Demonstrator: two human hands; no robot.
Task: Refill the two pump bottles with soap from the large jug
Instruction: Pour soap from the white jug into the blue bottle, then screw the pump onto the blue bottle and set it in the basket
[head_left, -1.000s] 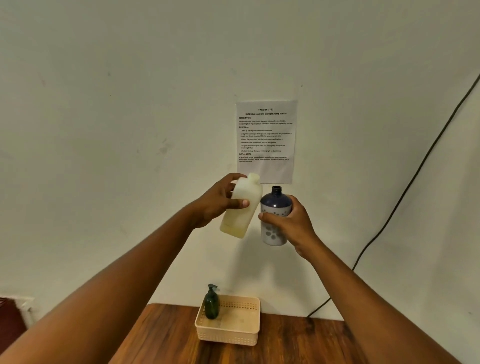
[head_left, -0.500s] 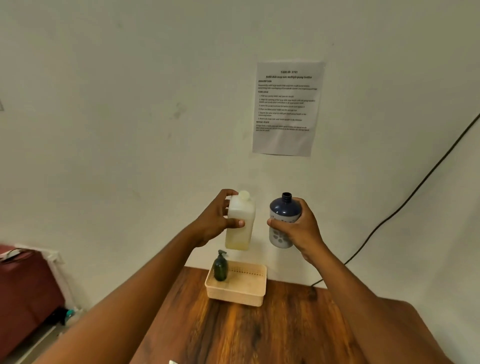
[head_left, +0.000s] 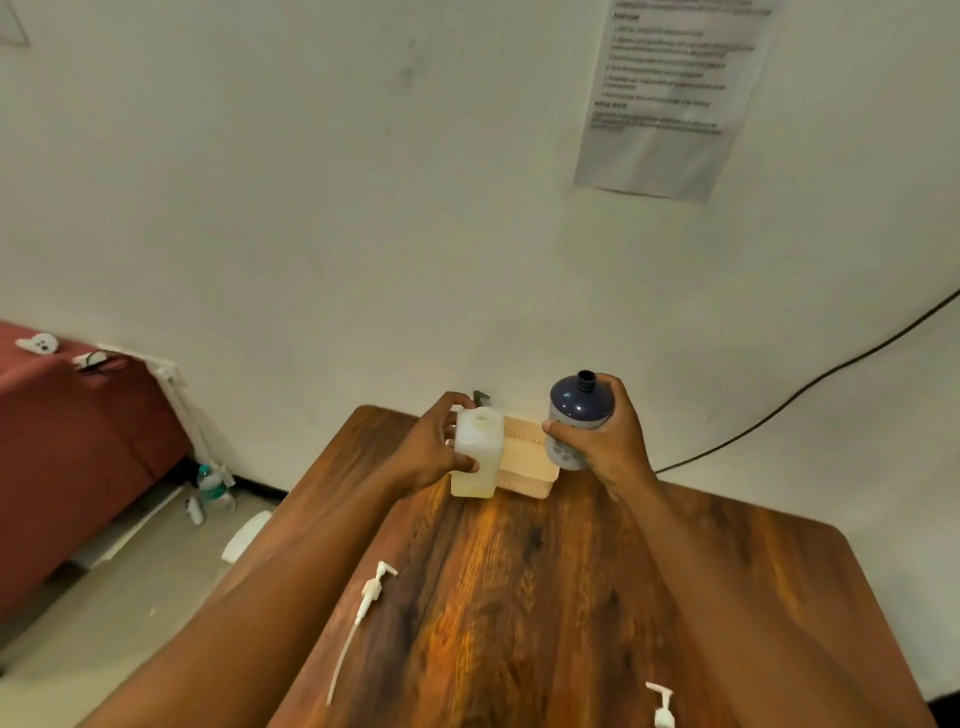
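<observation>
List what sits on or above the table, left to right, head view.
Long-tube pump → left hand → jug → basket → blue bottle → right hand → second pump.

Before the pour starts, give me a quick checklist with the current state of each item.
1. Jug gripped by left hand: ok.
2. Blue bottle gripped by right hand: ok.
3. Blue bottle neck open, pump off: ok.
4. Jug cap off: cannot tell, the top is pale and blurred.
5. Jug spout over the bottle's mouth: not ok, both are upright, side by side and apart.
6. Pumps within reach on the table: ok.
</observation>
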